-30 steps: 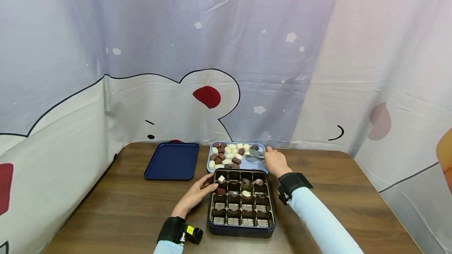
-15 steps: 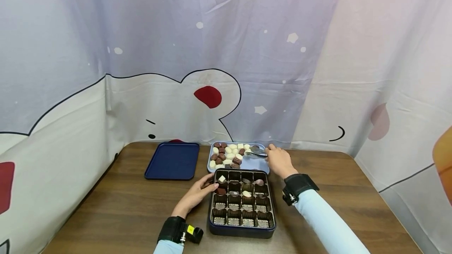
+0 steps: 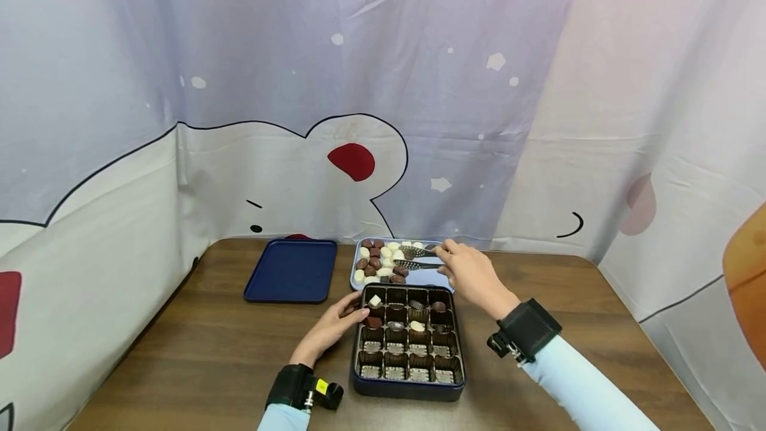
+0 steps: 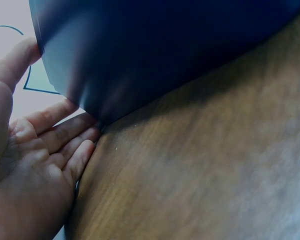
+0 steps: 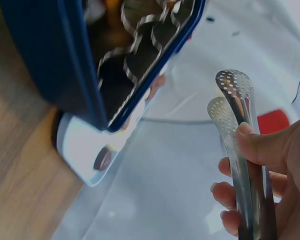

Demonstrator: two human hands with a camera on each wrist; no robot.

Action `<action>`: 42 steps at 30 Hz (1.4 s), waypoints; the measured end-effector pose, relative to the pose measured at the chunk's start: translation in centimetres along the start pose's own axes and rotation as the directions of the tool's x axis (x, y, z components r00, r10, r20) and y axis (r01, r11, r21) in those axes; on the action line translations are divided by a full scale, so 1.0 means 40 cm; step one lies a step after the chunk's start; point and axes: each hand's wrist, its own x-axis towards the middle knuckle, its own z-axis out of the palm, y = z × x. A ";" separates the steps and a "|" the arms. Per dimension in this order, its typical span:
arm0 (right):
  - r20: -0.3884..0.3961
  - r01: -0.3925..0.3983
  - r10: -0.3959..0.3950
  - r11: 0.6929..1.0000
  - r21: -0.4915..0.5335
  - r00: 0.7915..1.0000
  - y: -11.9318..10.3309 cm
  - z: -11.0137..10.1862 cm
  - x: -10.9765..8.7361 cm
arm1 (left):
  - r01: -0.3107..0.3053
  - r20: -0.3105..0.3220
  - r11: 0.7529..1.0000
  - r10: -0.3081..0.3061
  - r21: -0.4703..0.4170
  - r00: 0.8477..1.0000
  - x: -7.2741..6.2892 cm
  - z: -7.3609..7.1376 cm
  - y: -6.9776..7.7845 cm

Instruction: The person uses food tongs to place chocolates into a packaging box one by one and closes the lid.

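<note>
A pair of perforated metal tongs (image 5: 230, 102) is gripped in my right hand (image 3: 473, 275), thumb on one arm and fingers on the other. Their two heads are apart, over the chocolates (image 3: 389, 263) on the light-blue tray (image 3: 427, 278). Whether anything lies between the heads I cannot tell. My left hand (image 3: 332, 329) rests against the left side of the dark-blue box (image 3: 407, 391), thumb at its rim and fairly straight fingers near the far corner (image 4: 72, 107). The box's black divided insert (image 3: 408, 344) has pieces in its far two rows, among them a white cube (image 3: 375, 301).
A flat navy lid-like tray (image 3: 291, 271) lies at the back left of the wooden table (image 3: 239, 364). The box stands directly in front of the light-blue tray, covering its near edge. Behind the table hangs a printed curtain (image 3: 449, 118).
The tongs have moved left from the right part of the light-blue tray to over the chocolates. My right wrist has swung right and nearer. The left hand and box stay in place.
</note>
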 end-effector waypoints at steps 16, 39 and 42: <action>-0.012 0.259 -0.259 0.966 -0.015 0.966 -0.111 -0.018 -0.095 | 0.004 -0.027 1.000 -0.004 0.011 1.000 0.011 0.002 -0.019; 0.011 0.162 -0.165 0.977 0.137 0.986 -0.108 -0.003 -0.091 | 0.008 -0.014 1.000 -0.008 0.004 1.000 0.002 0.003 -0.007; 0.005 0.072 -0.074 0.988 0.138 0.997 -0.080 0.006 -0.074 | 0.007 -0.018 1.000 -0.007 0.001 1.000 0.000 0.004 -0.007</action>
